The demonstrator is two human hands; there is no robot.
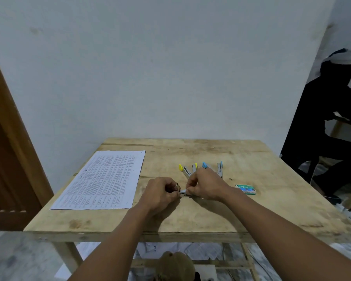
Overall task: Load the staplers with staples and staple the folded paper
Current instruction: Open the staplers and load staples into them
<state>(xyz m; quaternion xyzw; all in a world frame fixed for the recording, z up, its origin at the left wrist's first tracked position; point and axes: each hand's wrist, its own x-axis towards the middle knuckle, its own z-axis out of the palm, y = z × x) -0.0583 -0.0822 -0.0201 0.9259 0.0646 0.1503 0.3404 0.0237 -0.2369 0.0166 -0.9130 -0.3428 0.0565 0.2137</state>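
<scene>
A short silvery strip of staples [185, 192] lies between my two hands near the table's middle. My left hand [160, 193] pinches its left end with curled fingers. My right hand [206, 185] pinches its right end. Just behind my right hand, a yellow stapler [185, 169] lies swung open on the table. A blue stapler [219, 168] lies open to its right, partly hidden by my right hand. A printed sheet of paper [103, 179] lies flat at the table's left. A green staple box [246, 188] sits to the right of my right hand.
The wooden table [190, 218] stands against a pale wall. A brown door frame [10, 138] is at the left. A person in dark clothes [328, 118] sits at the right beside another table. Papers and a cable lie on the floor below.
</scene>
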